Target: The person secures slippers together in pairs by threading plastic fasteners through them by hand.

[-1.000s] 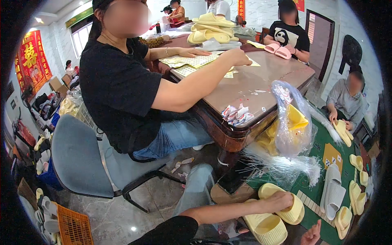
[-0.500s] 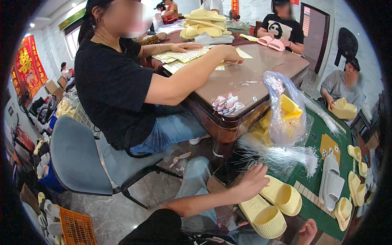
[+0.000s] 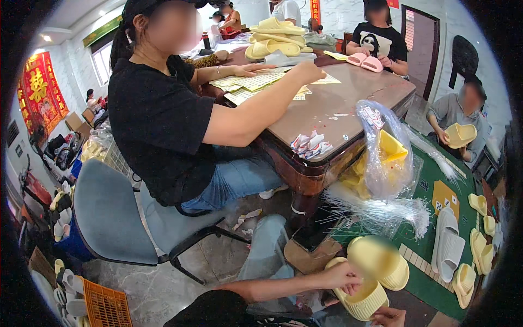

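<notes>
Left hand [image 3: 344,277] grips 1 pale yellow slipper [image 3: 360,298] low at the green mat [image 3: 430,283]. Right hand [image 3: 388,316], barely visible, touches it; grip unclear. Blurred second slipper [image 3: 376,260] overlaps above. Clear bag [image 3: 388,158] hangs beside the brown table [image 3: 348,103].

The left forearm reaches in from below, its left hand [image 3: 342,276] curled, fingers apparently closed. Only part of the right hand [image 3: 388,316] shows at the lower edge.

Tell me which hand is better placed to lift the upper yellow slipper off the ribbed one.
Left: the left hand touches the upper yellow slipper at its edge; the right hand sits lower, against the ribbed slipper.
</notes>
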`<state>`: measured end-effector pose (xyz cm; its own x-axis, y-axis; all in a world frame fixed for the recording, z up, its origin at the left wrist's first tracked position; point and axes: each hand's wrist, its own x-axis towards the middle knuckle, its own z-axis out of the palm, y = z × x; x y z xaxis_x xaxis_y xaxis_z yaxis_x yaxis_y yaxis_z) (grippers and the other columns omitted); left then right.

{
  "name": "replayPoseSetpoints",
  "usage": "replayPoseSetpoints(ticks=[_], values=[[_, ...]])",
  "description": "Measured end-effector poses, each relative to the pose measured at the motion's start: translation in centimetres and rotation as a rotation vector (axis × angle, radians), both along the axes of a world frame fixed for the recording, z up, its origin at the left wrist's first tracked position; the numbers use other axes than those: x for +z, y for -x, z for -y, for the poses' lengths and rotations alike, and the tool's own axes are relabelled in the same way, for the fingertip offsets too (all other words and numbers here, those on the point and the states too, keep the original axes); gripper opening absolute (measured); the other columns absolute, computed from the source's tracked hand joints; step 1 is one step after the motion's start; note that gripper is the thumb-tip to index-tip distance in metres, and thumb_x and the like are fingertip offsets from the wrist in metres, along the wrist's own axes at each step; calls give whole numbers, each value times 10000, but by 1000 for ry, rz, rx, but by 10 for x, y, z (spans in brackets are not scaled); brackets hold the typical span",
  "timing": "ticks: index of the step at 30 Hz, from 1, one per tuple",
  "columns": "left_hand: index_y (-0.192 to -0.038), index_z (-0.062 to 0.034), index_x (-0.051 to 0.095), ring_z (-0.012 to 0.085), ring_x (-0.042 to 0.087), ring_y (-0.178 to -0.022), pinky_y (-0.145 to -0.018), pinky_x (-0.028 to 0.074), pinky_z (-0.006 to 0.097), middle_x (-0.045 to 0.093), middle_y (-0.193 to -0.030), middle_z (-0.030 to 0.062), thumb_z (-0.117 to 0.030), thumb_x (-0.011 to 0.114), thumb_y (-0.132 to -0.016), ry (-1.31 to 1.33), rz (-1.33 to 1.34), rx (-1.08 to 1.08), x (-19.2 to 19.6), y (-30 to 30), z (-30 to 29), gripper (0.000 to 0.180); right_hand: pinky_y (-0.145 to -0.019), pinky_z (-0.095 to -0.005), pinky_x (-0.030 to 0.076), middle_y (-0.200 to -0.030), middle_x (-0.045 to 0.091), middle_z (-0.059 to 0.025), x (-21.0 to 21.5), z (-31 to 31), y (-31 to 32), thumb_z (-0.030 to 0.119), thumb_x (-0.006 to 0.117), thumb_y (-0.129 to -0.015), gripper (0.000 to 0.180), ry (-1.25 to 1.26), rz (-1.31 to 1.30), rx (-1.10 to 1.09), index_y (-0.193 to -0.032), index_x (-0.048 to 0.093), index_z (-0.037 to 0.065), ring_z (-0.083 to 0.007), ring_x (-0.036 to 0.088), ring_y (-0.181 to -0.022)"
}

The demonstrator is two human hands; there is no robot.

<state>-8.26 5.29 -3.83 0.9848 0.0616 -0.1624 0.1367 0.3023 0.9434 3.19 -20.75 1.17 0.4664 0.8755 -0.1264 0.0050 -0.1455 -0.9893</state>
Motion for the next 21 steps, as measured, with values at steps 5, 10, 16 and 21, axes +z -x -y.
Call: replayPoseSetpoints(ticks=[5, 10, 16, 21], values=[[-922, 9, 615, 241, 615, -675, -628, 461, 364, 644, -821, 142, -95, 563, -752, -493, 207, -115, -19, -26, 34, 206, -654, -282, 436, -779, 585, -68, 10, -20, 11, 327, 743, -687, 466, 386, -38, -143, -890, 603, -69, -155, 511, -672], [-926, 21, 624, 204, 608, -793, -696, 468, 327, 650, -849, 139, -81, 561, -762, -296, 208, -57, -34, -39, 57, 203, -553, -294, 400, -685, 557, -30, 6, -22, 12, 45, 592, -781, 83, 330, 41, -101, -741, 565, -23, -109, 464, -627], [-931, 30, 622, 162, 592, -779, -692, 466, 304, 651, -844, 108, -95, 560, -785, -271, 122, -74, -25, -40, 54, 202, -482, -257, 365, -585, 534, -36, 12, -27, 16, 48, 596, -774, 108, 408, 200, -191, -705, 595, -34, -107, 430, -512], [-917, 49, 608, 187, 602, -802, -689, 465, 326, 654, -854, 112, -54, 535, -792, -257, 193, -73, -16, -36, 50, 178, -440, -259, 324, -548, 483, -21, 18, -29, 11, 82, 590, -794, 177, 276, 146, -119, -655, 541, -17, -90, 391, -485]])
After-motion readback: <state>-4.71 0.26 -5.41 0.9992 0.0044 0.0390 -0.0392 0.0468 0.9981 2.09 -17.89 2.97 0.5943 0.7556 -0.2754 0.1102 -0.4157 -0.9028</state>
